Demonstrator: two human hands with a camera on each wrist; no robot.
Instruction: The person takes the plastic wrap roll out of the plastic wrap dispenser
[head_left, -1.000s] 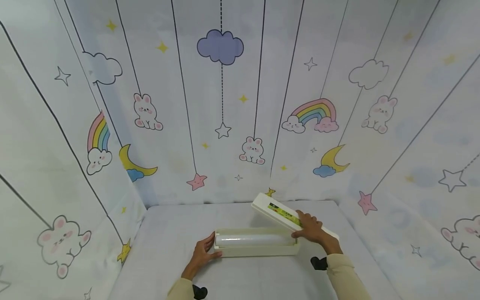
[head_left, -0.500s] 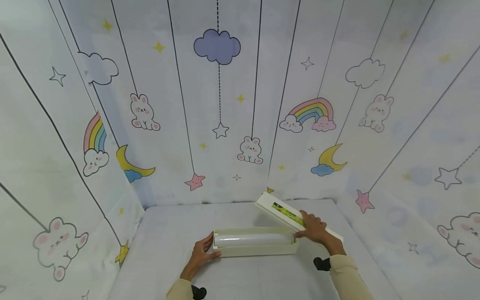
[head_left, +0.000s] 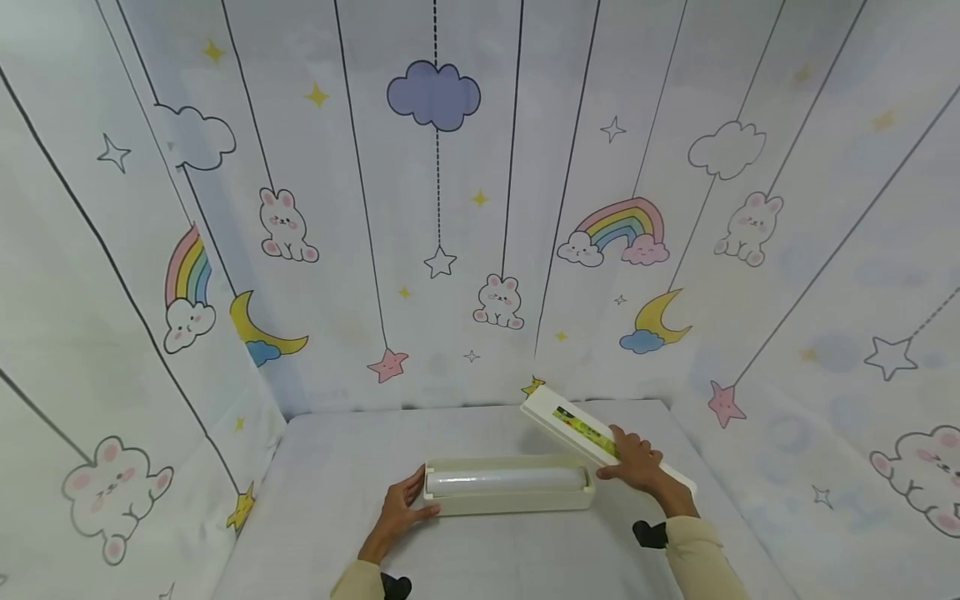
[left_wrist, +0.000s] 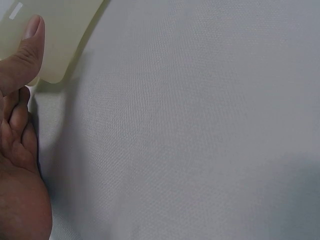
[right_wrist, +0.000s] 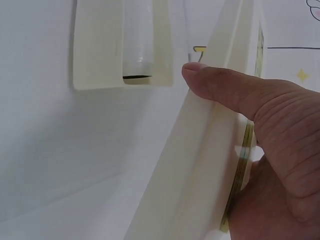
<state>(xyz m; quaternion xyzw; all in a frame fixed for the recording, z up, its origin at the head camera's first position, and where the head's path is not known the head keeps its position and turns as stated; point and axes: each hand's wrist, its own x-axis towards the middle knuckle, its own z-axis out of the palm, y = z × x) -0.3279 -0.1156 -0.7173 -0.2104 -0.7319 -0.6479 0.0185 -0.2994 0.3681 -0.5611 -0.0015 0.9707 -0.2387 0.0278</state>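
Observation:
A long cream plastic box sits on the table with its top off, and a roll of clear plastic wrap lies inside it. My left hand grips the box's left end, thumb on the front wall and fingers behind. In the left wrist view the thumb presses on the box corner. The right hand holds the white lid, which bears a green and yellow label. The lid is tilted, right of and behind the box. In the right wrist view the thumb lies across the lid's edge, apart from the box.
A white cloth covers the table. Behind and at both sides hang white curtains printed with rabbits, clouds, stars and rainbows. Black heart-shaped pieces show at each sleeve cuff.
My right hand has carried the lid a little to the right, away from the box. The left hand keeps its grip on the box's left end. The view has shifted slightly.

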